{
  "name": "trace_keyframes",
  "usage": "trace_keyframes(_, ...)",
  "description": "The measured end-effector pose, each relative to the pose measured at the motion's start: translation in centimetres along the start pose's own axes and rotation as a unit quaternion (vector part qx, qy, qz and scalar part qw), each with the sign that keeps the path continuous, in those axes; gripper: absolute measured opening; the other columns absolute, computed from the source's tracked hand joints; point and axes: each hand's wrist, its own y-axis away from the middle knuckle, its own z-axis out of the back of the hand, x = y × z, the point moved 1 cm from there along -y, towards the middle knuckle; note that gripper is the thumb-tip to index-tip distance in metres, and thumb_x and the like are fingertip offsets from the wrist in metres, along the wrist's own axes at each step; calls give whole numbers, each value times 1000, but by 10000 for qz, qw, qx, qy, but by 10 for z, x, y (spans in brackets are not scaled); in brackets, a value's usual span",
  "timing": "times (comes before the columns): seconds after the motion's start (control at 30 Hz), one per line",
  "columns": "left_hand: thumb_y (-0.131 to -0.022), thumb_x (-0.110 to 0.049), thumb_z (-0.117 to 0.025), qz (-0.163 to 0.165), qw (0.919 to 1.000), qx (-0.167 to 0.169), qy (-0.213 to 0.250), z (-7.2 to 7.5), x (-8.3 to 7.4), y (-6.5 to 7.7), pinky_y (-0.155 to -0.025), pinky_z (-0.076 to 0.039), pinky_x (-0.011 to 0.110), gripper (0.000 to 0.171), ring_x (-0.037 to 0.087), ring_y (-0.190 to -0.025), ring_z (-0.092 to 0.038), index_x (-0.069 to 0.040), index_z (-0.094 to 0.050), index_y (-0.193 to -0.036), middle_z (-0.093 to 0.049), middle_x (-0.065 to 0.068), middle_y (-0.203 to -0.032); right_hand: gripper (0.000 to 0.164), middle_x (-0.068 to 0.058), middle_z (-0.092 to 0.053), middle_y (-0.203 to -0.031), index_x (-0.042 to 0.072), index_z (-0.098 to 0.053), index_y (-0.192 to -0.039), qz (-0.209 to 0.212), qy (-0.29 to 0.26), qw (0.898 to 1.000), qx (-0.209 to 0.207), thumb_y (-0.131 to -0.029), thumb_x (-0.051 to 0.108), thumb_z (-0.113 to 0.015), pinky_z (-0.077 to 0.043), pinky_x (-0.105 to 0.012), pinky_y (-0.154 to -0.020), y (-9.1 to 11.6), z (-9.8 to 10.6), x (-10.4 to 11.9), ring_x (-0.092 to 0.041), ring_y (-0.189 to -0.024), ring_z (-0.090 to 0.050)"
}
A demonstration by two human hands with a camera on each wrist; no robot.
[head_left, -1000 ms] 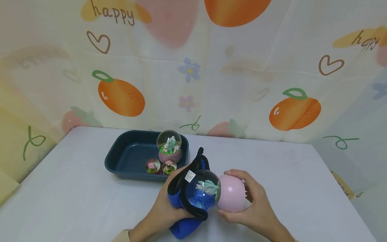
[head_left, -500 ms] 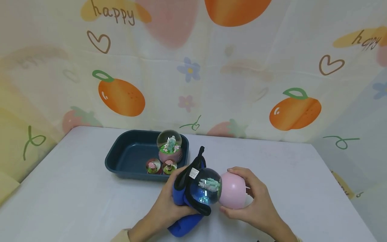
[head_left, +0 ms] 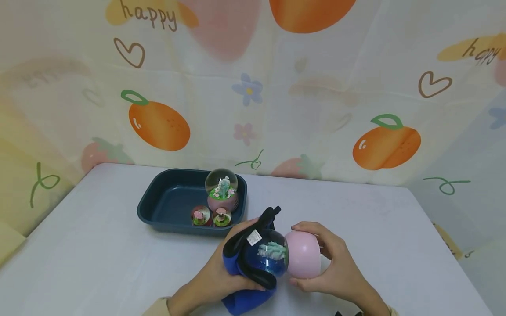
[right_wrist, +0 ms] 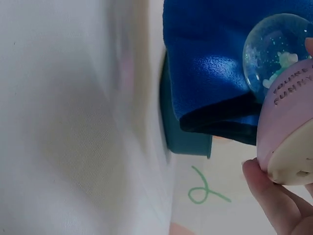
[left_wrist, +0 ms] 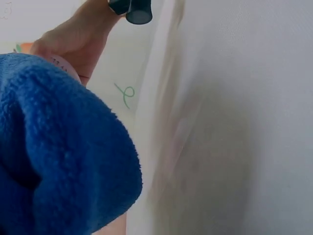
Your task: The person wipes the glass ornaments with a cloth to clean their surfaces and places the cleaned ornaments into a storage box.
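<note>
A snow globe (head_left: 272,251) lies tipped on its side between the two hands, its glass ball to the left and its pink base (right_wrist: 288,105) to the right. My right hand (head_left: 334,263) grips that base between thumb and fingers. Against the glass, my left hand (head_left: 221,272) holds a blue plush cloth (left_wrist: 78,147) with black edging (head_left: 258,276) and a small white label. Lettering on the base shows in the right wrist view. The left palm and part of the glass are hidden by the cloth.
Beyond the left hand stands a dark blue tray (head_left: 162,226). At its right end sit a larger snow globe (head_left: 222,191) and two small ones, one of them a red-based globe (head_left: 200,216). A patterned curtain (head_left: 304,87) hangs behind the white table (head_left: 99,245).
Globe, cloth and both hands shift slightly, first up and right, then back down and left. The cloth's black edging shifts against the glass. The tray and its globes stay put.
</note>
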Motion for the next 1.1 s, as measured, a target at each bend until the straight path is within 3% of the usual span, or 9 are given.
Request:
trace_keyframes(0.13, -71, -12, -90, -200, 9989, -209, -365, 2, 1, -1, -108, -37, 45, 99, 16, -133, -48, -24, -35, -152, -46, -2, -150, 85, -5, -62, -124, 13, -55, -131, -85, -79, 9999, -56, -57, 11, -96, -59, -30, -70, -1, -1, -1, -12, -92, -67)
trace_keyframes(0.4, -72, -15, -89, -708, 9894, -893, -896, 2, 0, -3, -112, -37, 30, 82, 17, -138, -47, -21, -49, -142, -53, 0, -146, 80, -3, -65, -116, 16, -56, -128, -366, 31, 9987, -358, -57, 10, -94, -58, -30, -63, -2, -4, -1, -11, -83, -68)
trace_keyframes(0.53, -74, -17, -88, -445, 9916, -918, -794, 2, -2, -4, -112, -37, 33, 79, 17, -138, -47, -24, -49, -142, -55, -5, -145, 79, -5, -66, -113, 15, -57, -126, -390, 124, 9980, -486, -56, 10, -94, -57, -30, -60, -1, -6, -4, -10, -82, -68)
trace_keyframes(0.7, -77, -22, -87, 217, 9962, -688, -491, -1, -3, -3, -105, -42, 39, 82, 16, -129, -54, -31, -43, -145, -54, -11, -143, 81, 1, -66, -115, 17, -58, -126, -359, 483, 9971, -466, -55, 14, -95, -57, -28, -65, 2, -11, -4, -8, -86, -67)
trace_keyframes(0.97, -72, -34, -89, 1069, 9894, -770, -606, -10, -9, 0, -108, -36, 48, 87, 13, -126, -52, -42, -39, -142, -47, -17, -143, 85, -2, -62, -121, 10, -55, -128, 666, 1077, 9912, -380, -54, 14, -96, -58, -22, -75, 5, -19, 1, -9, -101, -64)
trace_keyframes(1.1, -71, -35, -90, 1176, 9865, -921, -671, -12, -12, 1, -107, -36, 53, 82, 15, -128, -50, -44, -43, -138, -46, -16, -143, 83, -5, -61, -122, 8, -55, -128, 941, 1117, 9885, -384, -55, 15, -95, -56, -18, -78, 5, -21, 4, -9, -105, -63)
